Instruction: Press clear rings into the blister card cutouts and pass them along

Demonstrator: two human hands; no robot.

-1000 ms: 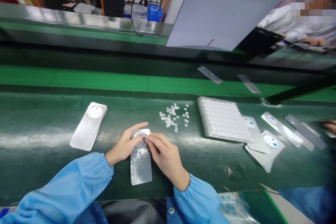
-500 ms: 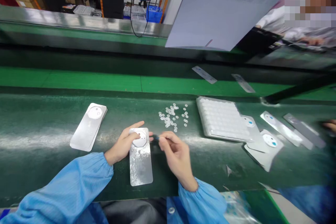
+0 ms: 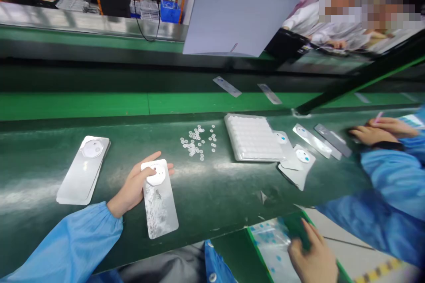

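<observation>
My left hand (image 3: 134, 183) grips a silvery phone back cover (image 3: 162, 212) near its top end. The thumb presses on the round white camera area, and the other fingers run behind the cover and show past its right edge. Low on the right, my right hand (image 3: 314, 254) is over a green bin (image 3: 250, 239), slightly blurred, with index finger and thumb apart and nothing visible in it. Inside the bin lies a clear plastic sheet or bag (image 3: 274, 247) dotted with blue. Further left, a small stack of similar covers (image 3: 79, 172) rests on the green bench.
Many small clear rings (image 3: 195, 141) are scattered beyond my left hand. A wrapped white tray (image 3: 254, 139) sits right of them, beside several covers (image 3: 303, 163) and strips (image 3: 312, 140). A co-worker's hands (image 3: 387, 130) work at the right. A dark post (image 3: 348, 75) rises there.
My right hand has gone from beside the cover down and right to the bin; the small dark thing at its fingertips no longer shows. The view has swung right. My left hand still holds the cover.
</observation>
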